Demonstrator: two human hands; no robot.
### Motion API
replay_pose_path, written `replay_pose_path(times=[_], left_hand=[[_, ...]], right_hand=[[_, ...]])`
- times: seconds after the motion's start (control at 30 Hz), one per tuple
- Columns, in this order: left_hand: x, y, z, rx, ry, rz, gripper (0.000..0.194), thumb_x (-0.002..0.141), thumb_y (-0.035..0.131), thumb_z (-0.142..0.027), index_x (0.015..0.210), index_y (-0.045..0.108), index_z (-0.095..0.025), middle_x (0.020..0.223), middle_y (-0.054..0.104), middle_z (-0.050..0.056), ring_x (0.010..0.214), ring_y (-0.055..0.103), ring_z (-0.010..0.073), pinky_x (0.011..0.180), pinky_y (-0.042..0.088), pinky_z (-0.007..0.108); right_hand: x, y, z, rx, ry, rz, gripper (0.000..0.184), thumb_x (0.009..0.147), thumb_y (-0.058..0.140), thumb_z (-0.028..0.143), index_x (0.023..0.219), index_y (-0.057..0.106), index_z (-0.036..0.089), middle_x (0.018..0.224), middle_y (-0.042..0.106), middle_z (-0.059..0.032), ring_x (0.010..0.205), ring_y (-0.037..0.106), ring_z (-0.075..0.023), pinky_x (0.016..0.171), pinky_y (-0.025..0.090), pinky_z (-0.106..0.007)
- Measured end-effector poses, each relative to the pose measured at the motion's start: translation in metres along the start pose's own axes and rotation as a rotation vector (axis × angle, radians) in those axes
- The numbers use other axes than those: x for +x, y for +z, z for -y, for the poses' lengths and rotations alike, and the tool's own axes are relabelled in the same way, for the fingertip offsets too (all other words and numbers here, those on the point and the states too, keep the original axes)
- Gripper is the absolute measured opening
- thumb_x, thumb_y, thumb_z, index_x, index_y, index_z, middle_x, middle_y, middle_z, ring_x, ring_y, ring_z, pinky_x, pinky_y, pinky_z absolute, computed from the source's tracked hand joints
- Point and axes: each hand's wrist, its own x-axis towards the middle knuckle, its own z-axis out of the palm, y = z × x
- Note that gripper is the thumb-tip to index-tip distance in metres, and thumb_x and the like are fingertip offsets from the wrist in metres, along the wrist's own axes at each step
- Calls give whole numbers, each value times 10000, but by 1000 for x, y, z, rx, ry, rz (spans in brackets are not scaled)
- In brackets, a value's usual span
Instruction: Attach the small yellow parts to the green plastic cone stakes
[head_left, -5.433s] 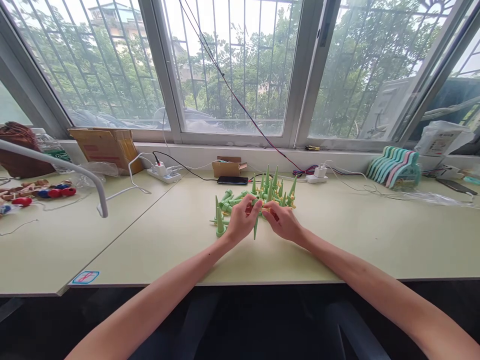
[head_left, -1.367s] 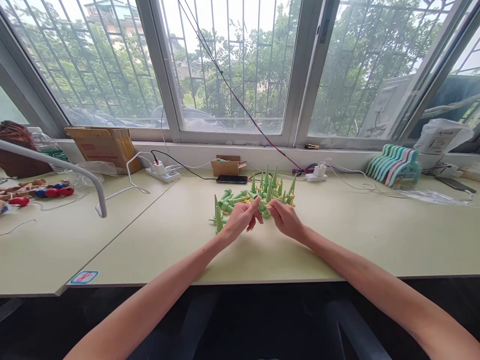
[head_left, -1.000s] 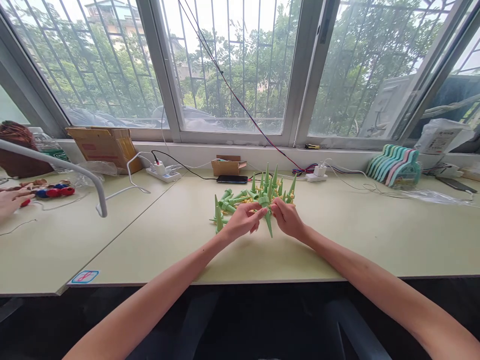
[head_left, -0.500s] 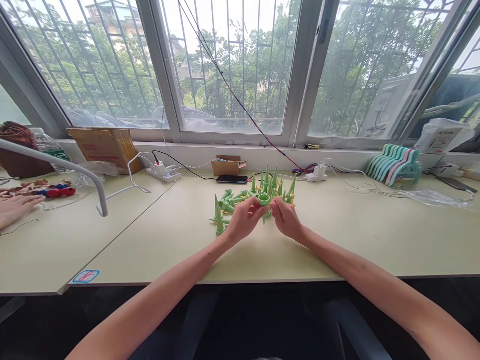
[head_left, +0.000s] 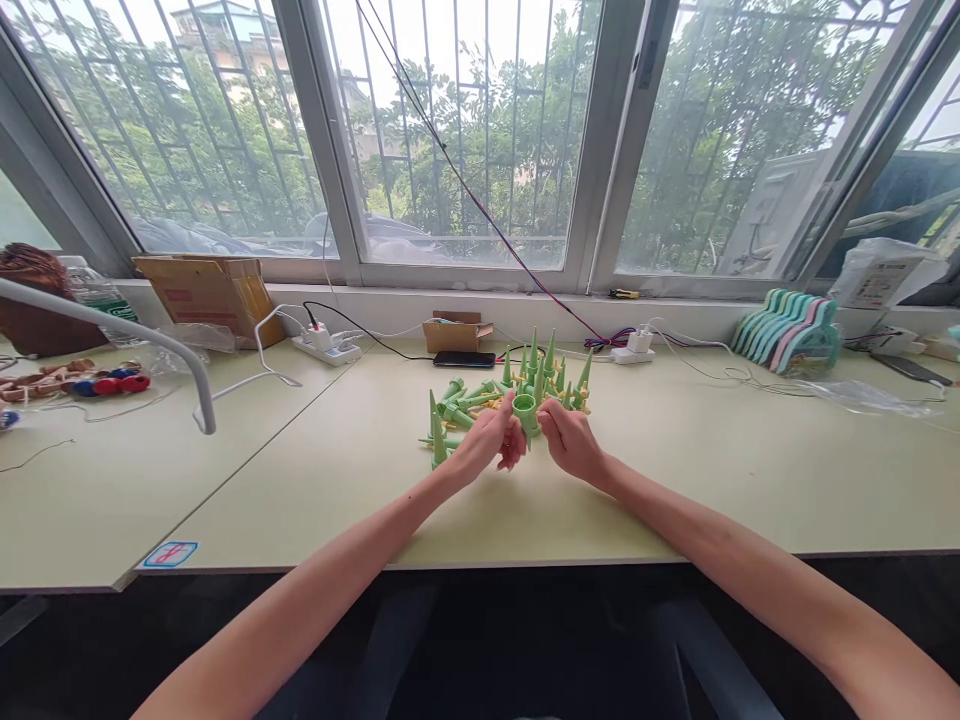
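My left hand (head_left: 489, 443) and my right hand (head_left: 570, 440) meet over the middle of the pale green table (head_left: 315, 470). Between their fingertips is a green cone-shaped spike (head_left: 526, 412), its round open end turned toward me. Both hands pinch it, the left from the left side, the right from the right. Just behind lies a pile of green spikes with yellow parts (head_left: 510, 395), some upright, some lying flat. A few more spikes (head_left: 437, 440) stand left of my left hand.
A black phone (head_left: 464, 359) and a small cardboard box (head_left: 456, 332) lie behind the pile. A power strip (head_left: 327, 347) with cables sits back left, near a larger cardboard box (head_left: 211, 292). Pastel hangers (head_left: 789, 330) are stacked at the right. A white lamp arm (head_left: 142, 345) curves over the left table.
The held spike has turned from pointing down to showing its open end toward me. Another person's hand at the far left edge has withdrawn out of view.
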Motion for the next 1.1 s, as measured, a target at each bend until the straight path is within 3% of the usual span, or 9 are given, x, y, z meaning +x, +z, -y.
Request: replay_pose_path(times=[0.17, 0.47, 0.7, 0.83, 0.97, 1.1], left_hand=[[0, -4, 0, -105, -62, 99, 758, 849, 334, -753, 566, 595, -100, 520, 564, 70, 406, 497, 112, 398, 345, 230], [-2, -6, 1, -144, 25, 161, 623, 873, 440, -661, 770, 653, -85, 742, 623, 90, 467, 503, 90, 420, 384, 231], [-4, -7, -1, -97, 159, 116, 379, 855, 597, -513, 822, 586, -135, 622, 462, -27, 504, 511, 91, 441, 414, 219], [-6, -7, -3, 23, 220, 108, 379, 870, 582, -486, 991, 635, -131, 626, 498, -24, 471, 499, 78, 460, 421, 226], [-4, -7, 1, 135, 306, 70, 429, 874, 581, -459, 1171, 621, -153, 775, 583, 24, 489, 495, 65, 441, 416, 211], [-1, -9, 9, 338, 420, -27, 399, 891, 568, -414, 1233, 609, -212, 992, 583, 63, 570, 521, 64, 513, 493, 213]], right_hand=[[0, -2, 0, 16, 0, 18, 248, 1023, 297, 288, 793, 366, 223, 585, 407, 50, 461, 340, -94, 490, 311, -218], [0, -3, -4, 39, 51, 41, 278, 1023, 277, 332, 774, 342, 226, 596, 456, 33, 470, 387, -97, 489, 324, -224], [-1, -2, -5, 31, 74, 62, 316, 1024, 257, 381, 755, 318, 229, 575, 432, 38, 461, 363, -99, 482, 308, -232], [-2, -2, -8, 32, 83, 68, 319, 1027, 260, 389, 755, 309, 230, 564, 421, 44, 457, 366, -101, 478, 292, -233], [-2, -3, -10, 25, 90, 73, 327, 1029, 256, 391, 751, 312, 228, 560, 434, 40, 453, 378, -104, 475, 280, -238], [-2, -2, -11, 25, 101, 79, 347, 1029, 243, 413, 741, 304, 229, 553, 445, 36, 448, 383, -106, 472, 278, -241]])
